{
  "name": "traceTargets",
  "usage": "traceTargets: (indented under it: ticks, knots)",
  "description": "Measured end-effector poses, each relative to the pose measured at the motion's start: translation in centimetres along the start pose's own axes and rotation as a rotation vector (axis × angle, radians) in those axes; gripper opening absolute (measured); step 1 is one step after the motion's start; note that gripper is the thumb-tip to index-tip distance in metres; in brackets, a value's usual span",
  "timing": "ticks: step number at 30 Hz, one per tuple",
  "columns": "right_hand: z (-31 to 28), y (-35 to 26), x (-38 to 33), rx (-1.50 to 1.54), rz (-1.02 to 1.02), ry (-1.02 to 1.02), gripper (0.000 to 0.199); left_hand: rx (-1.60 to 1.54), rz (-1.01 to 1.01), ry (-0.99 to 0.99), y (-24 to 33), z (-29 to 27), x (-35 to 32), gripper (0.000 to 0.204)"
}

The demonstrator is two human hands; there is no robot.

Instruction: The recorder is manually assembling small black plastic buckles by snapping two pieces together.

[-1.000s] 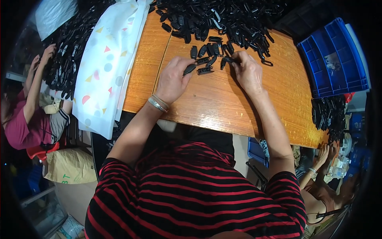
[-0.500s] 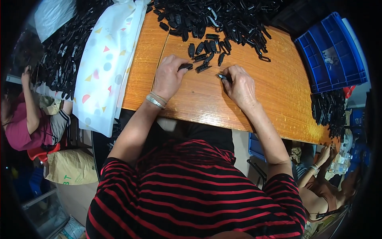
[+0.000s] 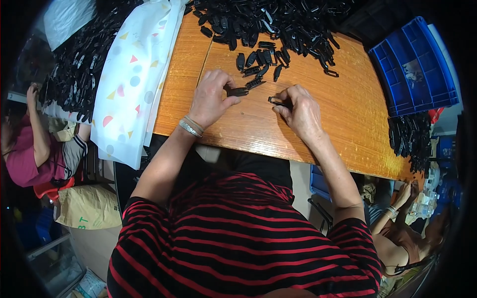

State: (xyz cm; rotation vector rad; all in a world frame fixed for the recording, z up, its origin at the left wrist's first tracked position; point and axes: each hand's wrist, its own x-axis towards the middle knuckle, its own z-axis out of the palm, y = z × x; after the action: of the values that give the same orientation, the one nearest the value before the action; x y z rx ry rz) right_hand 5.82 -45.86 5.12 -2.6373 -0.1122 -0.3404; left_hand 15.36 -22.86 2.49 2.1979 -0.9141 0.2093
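Observation:
My left hand (image 3: 211, 97), with a metal bracelet at the wrist, rests on the wooden table (image 3: 348, 129) and pinches a small black plastic clip (image 3: 237, 91). A hand's width to the right, my right hand (image 3: 298, 110) is closed on another small black piece (image 3: 276, 101). Just beyond both hands lie a few loose black clips (image 3: 258, 62) in a short row. Farther back a big heap of the same black pieces (image 3: 278, 20) covers the table's far side.
A white bag with coloured shapes (image 3: 134, 79) hangs over the table's left edge, more black parts (image 3: 74, 64) beside it. A blue crate (image 3: 412, 69) stands at the right, a dark pile (image 3: 410, 141) below it. Other people sit at left (image 3: 35, 149) and lower right (image 3: 402, 233).
Both hands drew back from the loose clips toward me, each now with a black piece in its fingers. The person at left lowered an arm.

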Motion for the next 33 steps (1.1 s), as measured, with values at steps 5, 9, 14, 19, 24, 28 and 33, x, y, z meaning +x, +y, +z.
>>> traceTargets:
  ticks: [5,9,14,19,24,28,33]
  knots:
    - [-0.3,0.4,-0.2,-0.171,0.004,-0.046,0.023,0.004,0.031,0.005,-0.3,-0.6,-0.4,0.034]
    - [-0.2,-0.6,0.7,-0.078,0.012,-0.050,0.022,0.073,0.065,-0.035,-0.2,-0.6,-0.3,0.027]
    - [2.4,-2.9,2.1,0.353,-0.051,0.127,0.018,-0.265,-0.135,-0.046,1.2,-0.6,-0.2,0.022]
    - [4.0,-4.4,1.4,0.683,0.056,0.166,0.020,-1.161,-0.325,0.045,3.0,-0.7,-0.2,0.024]
    - [4.7,-5.3,0.7,0.864,0.101,0.161,0.021,-1.379,-0.412,0.080,3.3,0.5,-1.1,0.025]
    - [4.0,-5.6,0.6,0.999,0.148,0.185,0.022,-1.340,-0.450,0.101,2.7,0.5,-1.2,0.025]
    - [4.0,-5.6,1.0,0.828,0.100,0.220,0.024,-1.165,-0.373,0.117,3.2,0.1,-1.1,0.027]
